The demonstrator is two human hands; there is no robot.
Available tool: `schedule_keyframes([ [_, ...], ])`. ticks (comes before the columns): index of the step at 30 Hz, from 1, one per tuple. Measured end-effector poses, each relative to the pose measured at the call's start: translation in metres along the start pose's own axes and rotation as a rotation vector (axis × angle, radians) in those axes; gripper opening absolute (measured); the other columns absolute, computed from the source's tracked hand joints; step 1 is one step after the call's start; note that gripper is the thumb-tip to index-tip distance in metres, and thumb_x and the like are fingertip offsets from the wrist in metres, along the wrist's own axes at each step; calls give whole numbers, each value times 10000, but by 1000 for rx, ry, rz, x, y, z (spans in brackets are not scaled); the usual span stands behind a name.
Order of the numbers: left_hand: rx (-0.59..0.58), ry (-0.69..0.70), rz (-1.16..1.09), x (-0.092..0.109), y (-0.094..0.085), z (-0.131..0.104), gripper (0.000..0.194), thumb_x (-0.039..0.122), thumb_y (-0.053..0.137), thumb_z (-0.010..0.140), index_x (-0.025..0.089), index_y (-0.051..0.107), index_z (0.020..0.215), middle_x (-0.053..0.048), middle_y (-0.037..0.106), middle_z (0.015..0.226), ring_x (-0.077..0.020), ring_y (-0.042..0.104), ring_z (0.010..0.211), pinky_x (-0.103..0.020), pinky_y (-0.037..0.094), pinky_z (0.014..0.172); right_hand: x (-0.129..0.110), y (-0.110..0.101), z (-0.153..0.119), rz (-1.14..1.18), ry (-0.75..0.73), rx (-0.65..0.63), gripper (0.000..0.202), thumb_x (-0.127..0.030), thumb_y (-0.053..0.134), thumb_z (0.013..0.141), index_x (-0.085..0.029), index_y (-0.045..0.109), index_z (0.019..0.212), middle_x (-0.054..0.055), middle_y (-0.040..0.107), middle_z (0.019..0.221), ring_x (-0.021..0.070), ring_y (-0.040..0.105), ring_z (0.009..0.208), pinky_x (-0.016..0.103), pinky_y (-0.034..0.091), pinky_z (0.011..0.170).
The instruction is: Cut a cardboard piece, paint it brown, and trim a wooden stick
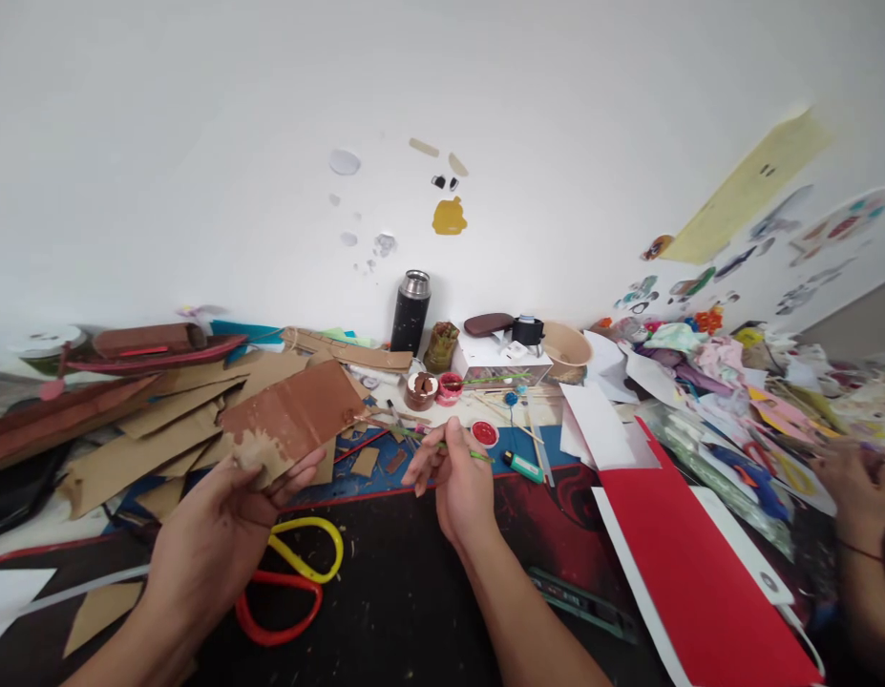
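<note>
Pinching painted cardboard [299, 412], left fingers [304, 473] beneath — right fingers [454, 441] closed around brush [399, 430], contact with cardboard unclear

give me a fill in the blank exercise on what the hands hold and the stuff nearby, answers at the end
The left hand holds a piece of cardboard partly painted ____.
The right hand holds a thin brush whose handle is ____.
The scissors have one yellow handle loop and one ____ loop.
Below its silver top, the flask is ____.

Missing words: brown; green; red; black.
</note>
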State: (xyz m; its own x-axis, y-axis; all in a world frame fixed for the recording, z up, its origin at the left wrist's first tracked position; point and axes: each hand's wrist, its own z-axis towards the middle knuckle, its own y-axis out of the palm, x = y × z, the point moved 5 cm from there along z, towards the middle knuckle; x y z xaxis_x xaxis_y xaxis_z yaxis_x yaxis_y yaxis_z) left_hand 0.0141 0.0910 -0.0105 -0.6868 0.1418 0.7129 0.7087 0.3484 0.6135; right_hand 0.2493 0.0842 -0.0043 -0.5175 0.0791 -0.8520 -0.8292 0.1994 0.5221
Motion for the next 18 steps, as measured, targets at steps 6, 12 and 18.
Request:
schedule_keyframes([
  [6, 107, -68, -46, 2, 0, -5, 164, 46, 627, 738, 164, 695, 647, -66, 830, 954, -309, 807, 972, -357, 704, 781, -6, 0, 0, 18, -2, 40, 529, -686, 766, 843, -175, 648, 766, 40, 714, 543, 179, 677, 416, 186, 419, 339],
  [12, 151, -95, -85, 2, 3, -6, 233, 41, 593, 773, 163, 668, 589, -56, 808, 831, -305, 811, 937, -366, 708, 770, -3, 2, 0, 32, 23, 14, 535, -692, 757, 848, -174, 647, 774, 49, 714, 545, 185, 667, 399, 196, 416, 332],
  [18, 175, -114, -95, 2, 0, -6, 244, 39, 614, 740, 178, 615, 539, -50, 801, 834, -292, 812, 949, -350, 704, 777, -5, -1, 0, 46, 6, 62, 535, -685, 787, 826, -174, 641, 766, 34, 702, 531, 179, 675, 412, 182, 412, 337],
])
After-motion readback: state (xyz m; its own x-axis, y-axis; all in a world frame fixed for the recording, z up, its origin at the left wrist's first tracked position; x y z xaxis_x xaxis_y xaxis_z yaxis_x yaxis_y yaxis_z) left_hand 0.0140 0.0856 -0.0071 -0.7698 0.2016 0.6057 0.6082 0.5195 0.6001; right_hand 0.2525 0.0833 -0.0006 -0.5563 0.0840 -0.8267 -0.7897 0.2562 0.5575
